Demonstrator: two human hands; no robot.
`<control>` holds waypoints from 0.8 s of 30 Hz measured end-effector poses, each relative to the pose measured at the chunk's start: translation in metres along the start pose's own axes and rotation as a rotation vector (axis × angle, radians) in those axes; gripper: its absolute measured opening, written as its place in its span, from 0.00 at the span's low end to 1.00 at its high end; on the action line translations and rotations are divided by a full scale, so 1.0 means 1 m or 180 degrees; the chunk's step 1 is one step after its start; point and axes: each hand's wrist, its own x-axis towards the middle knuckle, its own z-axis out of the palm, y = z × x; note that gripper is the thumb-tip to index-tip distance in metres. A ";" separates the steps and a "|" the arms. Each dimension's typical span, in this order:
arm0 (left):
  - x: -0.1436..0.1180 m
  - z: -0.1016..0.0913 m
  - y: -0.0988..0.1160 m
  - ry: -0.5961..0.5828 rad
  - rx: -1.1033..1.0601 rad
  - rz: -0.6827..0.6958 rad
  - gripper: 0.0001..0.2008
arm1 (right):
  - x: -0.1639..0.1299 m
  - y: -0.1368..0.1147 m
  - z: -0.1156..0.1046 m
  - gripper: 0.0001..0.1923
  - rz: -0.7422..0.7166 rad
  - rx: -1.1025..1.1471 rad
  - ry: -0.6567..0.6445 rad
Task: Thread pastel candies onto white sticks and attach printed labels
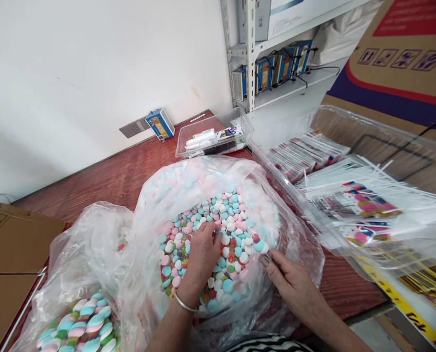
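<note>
A large clear plastic bag (203, 178) lies open on the table, filled with pink, blue and white marshmallow-like candies (230, 215) and some coloured gummies. My left hand (205, 247), with a bangle at the wrist, reaches down into these candies. Its fingers are curled, and what they pinch is hidden. At the bag's right side, my right hand (286, 271) is closed on what looks like a candy skewer (261, 245). Red, blue and white pieces sit in a row at its fingertips; the stick itself is hidden.
Another bag of candies (78, 327) is at the lower left, beside a cardboard box (16, 259). Clear trays hold white sticks and printed packets (357, 203) on the right, tubes (203, 139) behind. Blue devices (265, 73) sit on a shelf; another (160, 123) stands by the wall.
</note>
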 end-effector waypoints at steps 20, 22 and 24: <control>-0.005 0.004 -0.003 -0.0604 -0.0406 -0.0309 0.09 | -0.001 -0.003 0.004 0.13 -0.0081 -0.0097 -0.0054; -0.007 0.004 -0.001 -0.0476 -0.0395 -0.0248 0.05 | -0.002 -0.002 0.005 0.13 -0.0065 -0.0125 -0.0060; -0.010 0.004 0.003 -0.0286 -0.0507 -0.0198 0.04 | -0.004 -0.003 0.006 0.14 -0.0074 -0.0151 -0.0048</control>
